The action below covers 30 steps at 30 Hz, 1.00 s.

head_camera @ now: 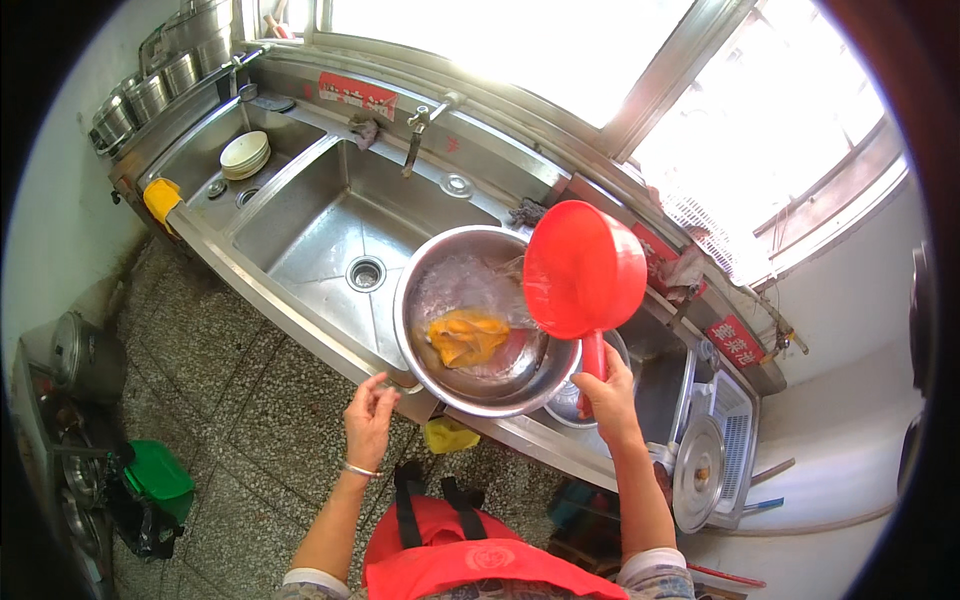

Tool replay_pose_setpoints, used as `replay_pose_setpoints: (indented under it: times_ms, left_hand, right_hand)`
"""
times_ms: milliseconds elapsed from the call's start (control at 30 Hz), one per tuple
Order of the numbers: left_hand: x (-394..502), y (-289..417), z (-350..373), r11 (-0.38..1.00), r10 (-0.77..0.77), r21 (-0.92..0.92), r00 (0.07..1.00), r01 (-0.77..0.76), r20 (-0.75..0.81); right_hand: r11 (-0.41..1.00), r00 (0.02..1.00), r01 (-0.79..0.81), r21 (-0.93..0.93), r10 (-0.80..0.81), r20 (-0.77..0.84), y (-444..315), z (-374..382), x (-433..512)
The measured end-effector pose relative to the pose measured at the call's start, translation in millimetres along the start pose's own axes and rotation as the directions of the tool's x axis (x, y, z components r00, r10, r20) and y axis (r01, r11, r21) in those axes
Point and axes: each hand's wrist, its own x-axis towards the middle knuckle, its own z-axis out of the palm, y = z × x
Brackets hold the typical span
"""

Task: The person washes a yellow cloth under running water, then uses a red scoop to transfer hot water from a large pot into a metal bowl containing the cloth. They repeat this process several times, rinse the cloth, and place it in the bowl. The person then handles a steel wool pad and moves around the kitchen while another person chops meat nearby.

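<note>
My right hand grips the handle of a red plastic water ladle, tilted over the right side of a large stainless steel basin. Water runs from the ladle's left edge into the basin, where an orange-yellow cloth lies wet. Near the basin's lower left rim, my left hand is raised with fingers apart and holds nothing. The basin rests across the edges of the steel sink. Another metal bowl shows partly beneath it on the right.
A tap projects over the middle sink. Stacked white bowls stand in the left sink, and a yellow cloth hangs on its corner. A metal lid leans by a white plastic basket at right. A green bin stands lower left.
</note>
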Motion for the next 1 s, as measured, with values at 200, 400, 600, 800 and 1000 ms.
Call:
replay_pose_setpoints:
  times_ms: [200, 400, 600, 800, 1000]
  left_hand:
    - [29, 6, 35, 1.0, 0.009, 0.029, 0.998, -0.011, 0.064]
    - [33, 4, 39, 0.994, -0.088, 0.061, 0.996, 0.086, 0.028]
    - [38, 13, 35, 0.982, -0.01, 0.186, 1.0, 0.006, 0.022]
    - [55, 61, 61, 0.835, 0.327, 0.496, 0.94, -0.237, -0.101]
    - [60, 104, 223, 0.774, 0.447, 0.391, 0.867, -0.498, 0.22]
  right_hand:
    - [0.785, 0.928, 0.242, -0.57, -0.36, -0.101, 36, 11, 19]
    - [0.609, 0.843, 0.341, -0.716, -0.535, -0.054, 51, -3, 10]
    - [0.738, 0.757, 0.44, -0.511, -0.611, -0.231, 58, -28, 1]
    - [0.771, 0.945, 0.114, 0.627, 0.11, -0.307, 96, -107, -31]
    - [0.171, 0.913, -0.129, 0.977, 0.405, 0.049, 198, -203, -15]
